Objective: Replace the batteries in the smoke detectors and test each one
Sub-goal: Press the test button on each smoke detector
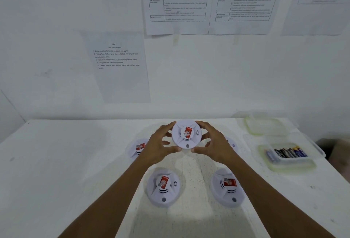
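A round white smoke detector (186,135) with a red label is held up above the table between both hands. My left hand (161,145) grips its left rim and my right hand (214,145) grips its right rim, thumbs under the lower edge. Two more detectors lie near me, one at the left (163,187) and one at the right (227,186). Another detector (137,147) sits behind my left hand. A further detector (232,144) is mostly hidden behind my right hand. A clear tub (310,162) at the right holds several batteries (287,153).
A second clear tub (265,125) stands at the back right against the wall. Printed sheets (121,67) are taped to the white wall above the white table (66,162). The table's right edge runs close past the tubs.
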